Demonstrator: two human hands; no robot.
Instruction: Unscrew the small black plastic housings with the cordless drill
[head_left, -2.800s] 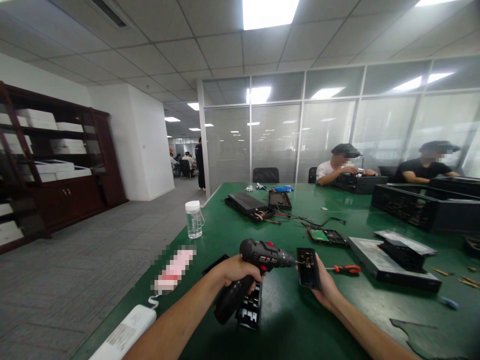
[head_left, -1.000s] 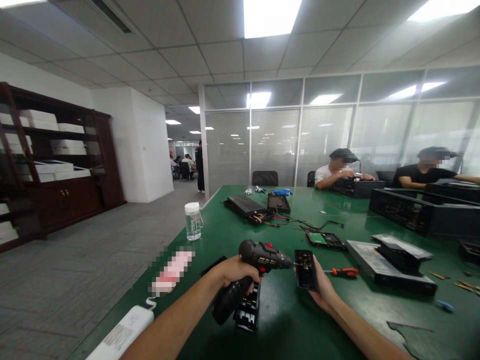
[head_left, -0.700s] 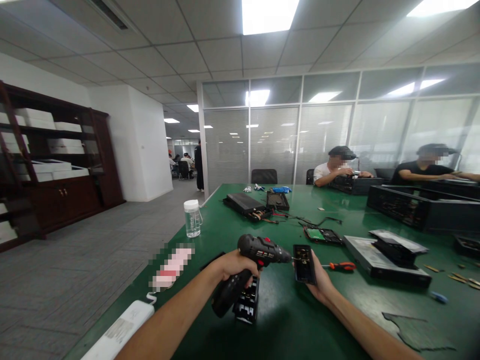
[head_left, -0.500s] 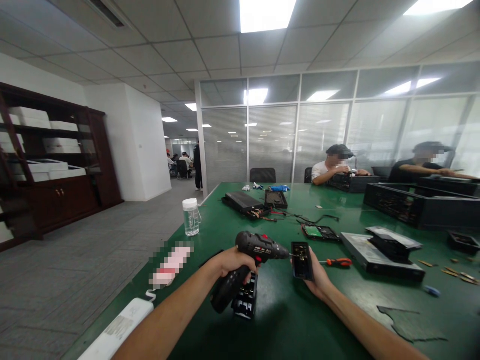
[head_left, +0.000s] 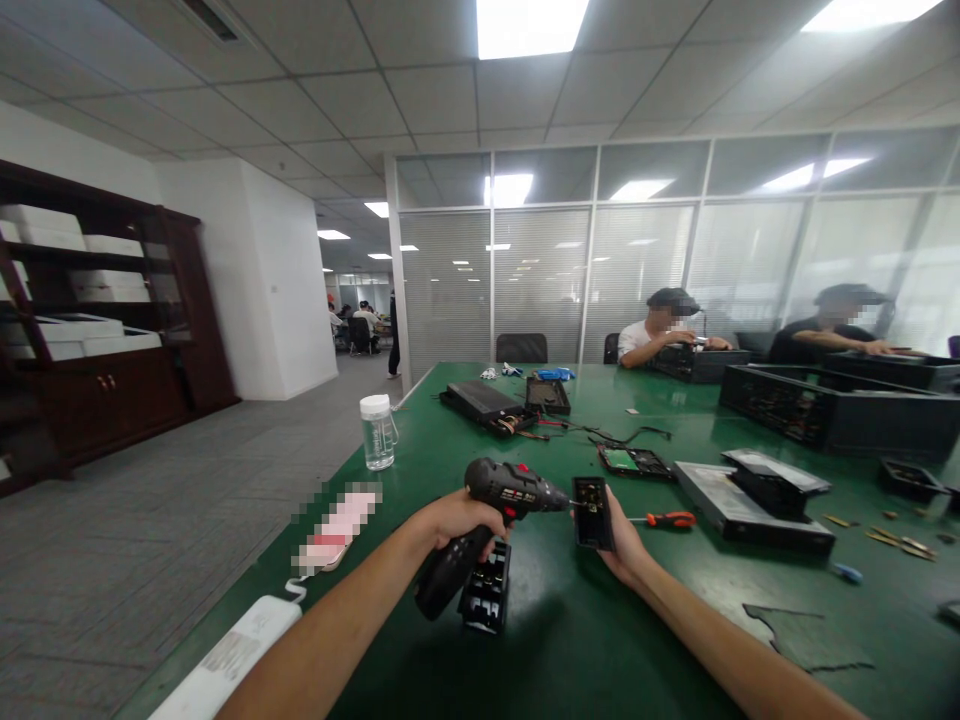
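At the green table (head_left: 570,640) | left hand (head_left: 455,517) fingers wrapped round cordless drill (head_left: 487,510) | right hand (head_left: 621,540) fingers clasping black module (head_left: 592,512), at the drill's 3 o'clock.

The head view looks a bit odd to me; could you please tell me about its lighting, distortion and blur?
Head view: ceiling panels blow out white; wide-angle lens bows the edges; the green table carries soft sheen; a pink patch is pixelated; drill and black part stay sharp.
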